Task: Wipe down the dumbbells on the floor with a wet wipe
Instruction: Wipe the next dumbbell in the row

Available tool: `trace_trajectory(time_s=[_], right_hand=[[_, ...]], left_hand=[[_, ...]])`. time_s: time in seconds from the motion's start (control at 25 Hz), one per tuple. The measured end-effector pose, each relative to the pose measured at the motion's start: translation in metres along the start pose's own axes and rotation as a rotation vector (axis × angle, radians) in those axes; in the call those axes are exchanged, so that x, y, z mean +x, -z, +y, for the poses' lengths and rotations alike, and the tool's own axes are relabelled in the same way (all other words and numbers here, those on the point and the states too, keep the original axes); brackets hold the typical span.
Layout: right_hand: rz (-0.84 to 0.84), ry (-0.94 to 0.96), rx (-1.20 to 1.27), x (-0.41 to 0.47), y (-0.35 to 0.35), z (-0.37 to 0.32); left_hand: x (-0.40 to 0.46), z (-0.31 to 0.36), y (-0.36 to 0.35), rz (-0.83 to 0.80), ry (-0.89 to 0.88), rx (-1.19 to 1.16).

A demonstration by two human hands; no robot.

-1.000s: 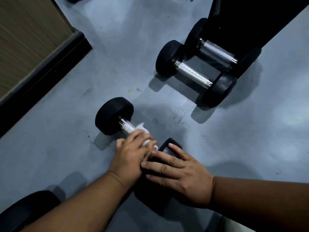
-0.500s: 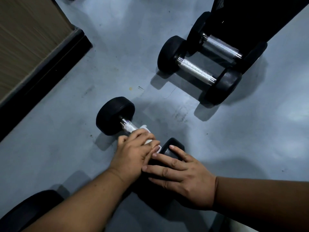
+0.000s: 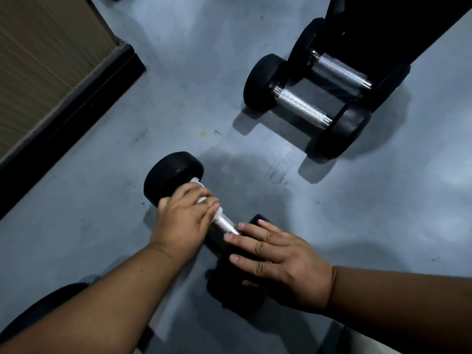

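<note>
A black dumbbell [image 3: 173, 175] with a knurled silver handle lies on the grey floor just in front of me. My left hand [image 3: 182, 221] is wrapped around the far part of the handle with a white wet wipe [image 3: 201, 192] pressed against it, close to the far head. My right hand [image 3: 281, 256] lies flat, fingers spread, on the near black head and holds it down. A short stretch of bare handle shows between the two hands.
Two more black dumbbells [image 3: 301, 108] lie side by side at the upper right, one [image 3: 339, 70] partly under a black bench or rack [image 3: 383, 29]. A wooden panel with a black base [image 3: 63, 98] runs along the left. Another black rounded object [image 3: 38, 310] sits at the bottom left.
My left hand has slid with the wipe along the handle from the near head toward the far head, uncovering the near part of the handle. My right hand stays on the near head.
</note>
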State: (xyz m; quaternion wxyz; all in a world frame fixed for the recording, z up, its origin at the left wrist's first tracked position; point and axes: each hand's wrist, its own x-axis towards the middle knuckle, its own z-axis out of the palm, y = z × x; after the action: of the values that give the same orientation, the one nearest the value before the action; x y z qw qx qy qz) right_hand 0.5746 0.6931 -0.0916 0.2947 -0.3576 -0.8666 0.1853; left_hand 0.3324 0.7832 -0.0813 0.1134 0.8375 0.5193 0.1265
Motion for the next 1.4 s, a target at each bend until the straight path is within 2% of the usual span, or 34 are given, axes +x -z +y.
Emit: trace_trajectory(time_s=[0.04, 0.08, 0.16, 0.2, 0.24, 0.36, 0.4, 0.48, 0.56, 0.6, 0.72, 0.76, 0.84, 0.92, 0.96, 1.08, 1.16, 1.28, 1.32, 1.4], right_hand=[[0.004, 0.004, 0.001, 0.0, 0.0, 0.0], [0.003, 0.004, 0.004, 0.0, 0.0, 0.0], [-0.002, 0.001, 0.002, 0.0, 0.001, 0.0], [-0.004, -0.001, 0.001, 0.0, 0.001, 0.0], [-0.006, 0.0, 0.003, 0.0, 0.0, 0.0], [0.0, 0.007, 0.014, -0.001, -0.002, 0.001], [0.004, 0.009, 0.013, -0.001, -0.001, 0.002], [0.004, 0.01, 0.012, -0.001, 0.0, 0.004], [-0.014, 0.006, 0.006, -0.001, 0.0, 0.001], [-0.028, 0.012, 0.004, -0.001, 0.0, 0.0], [-0.035, 0.027, 0.006, -0.001, 0.0, 0.0], [-0.031, 0.02, 0.014, -0.001, 0.001, 0.001], [-0.023, 0.015, 0.014, -0.001, 0.003, 0.001], [-0.043, 0.025, -0.005, -0.002, 0.002, -0.001], [-0.054, 0.031, -0.011, -0.002, 0.001, -0.003], [-0.066, 0.035, -0.009, -0.001, 0.001, -0.002], [-0.065, 0.027, -0.004, -0.002, 0.002, 0.0], [-0.074, 0.041, -0.022, -0.001, 0.003, -0.003], [-0.078, 0.043, -0.023, 0.0, 0.002, -0.005], [-0.079, 0.033, -0.011, 0.001, 0.001, -0.006]], left_hand=[[-0.001, 0.004, -0.001, -0.002, 0.031, 0.003], [-0.007, 0.012, -0.004, -0.024, -0.02, 0.005], [-0.024, 0.023, -0.007, -0.075, -0.237, 0.025], [-0.024, 0.018, -0.005, -0.093, -0.292, 0.052], [-0.017, 0.01, -0.003, -0.095, -0.263, 0.08], [0.002, 0.006, 0.004, -0.007, 0.06, 0.083], [-0.001, 0.014, 0.0, -0.025, 0.074, 0.076], [-0.019, 0.036, -0.008, -0.099, -0.069, 0.034], [-0.022, 0.029, -0.006, -0.115, -0.192, 0.043], [-0.015, 0.016, -0.003, -0.089, -0.164, 0.064], [0.003, 0.004, 0.005, 0.007, 0.08, 0.099], [0.0, 0.01, 0.002, -0.022, 0.065, 0.101], [-0.022, 0.033, -0.007, -0.106, -0.117, 0.05], [-0.028, 0.026, -0.005, -0.135, -0.247, 0.002], [-0.02, 0.014, -0.004, -0.114, -0.234, 0.015], [0.001, -0.001, 0.001, 0.012, -0.003, 0.1], [-0.012, 0.01, -0.011, -0.092, -0.059, 0.058], [-0.031, 0.013, -0.011, -0.161, -0.308, 0.036], [-0.022, 0.004, -0.005, -0.135, -0.298, 0.067], [0.0, -0.002, 0.008, -0.005, -0.145, 0.13]])
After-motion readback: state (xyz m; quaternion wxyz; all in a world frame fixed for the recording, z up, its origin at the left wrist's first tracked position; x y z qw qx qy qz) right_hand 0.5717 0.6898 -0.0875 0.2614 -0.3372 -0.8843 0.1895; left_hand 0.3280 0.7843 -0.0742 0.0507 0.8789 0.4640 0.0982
